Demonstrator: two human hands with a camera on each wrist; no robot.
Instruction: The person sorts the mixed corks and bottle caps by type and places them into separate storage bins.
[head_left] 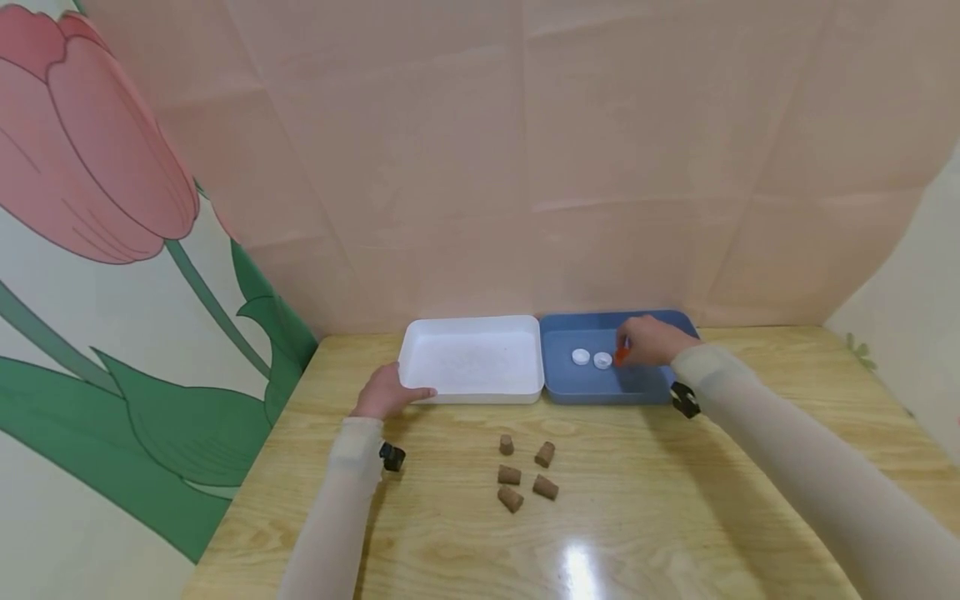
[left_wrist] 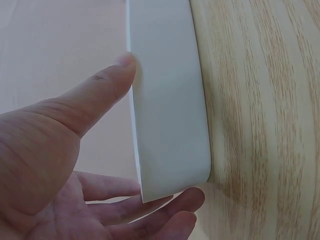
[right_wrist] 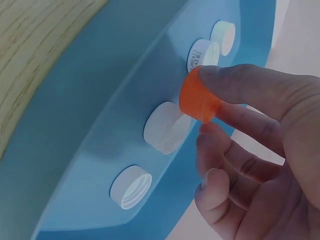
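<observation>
The right hand (head_left: pixel 651 342) hangs over the blue tray (head_left: pixel 600 387), pinching an orange cap (right_wrist: pixel 199 96) between thumb and fingertips just above the tray floor, where four white caps (right_wrist: pixel 166 127) lie. The left hand (head_left: pixel 386 392) grips the near left corner of the white tray (head_left: pixel 471 389), thumb on the rim and fingers curled beneath it, with the two trays side by side. Five brown corks (head_left: pixel 525 472) lie on the wooden table (head_left: pixel 675 500) in front of the trays.
</observation>
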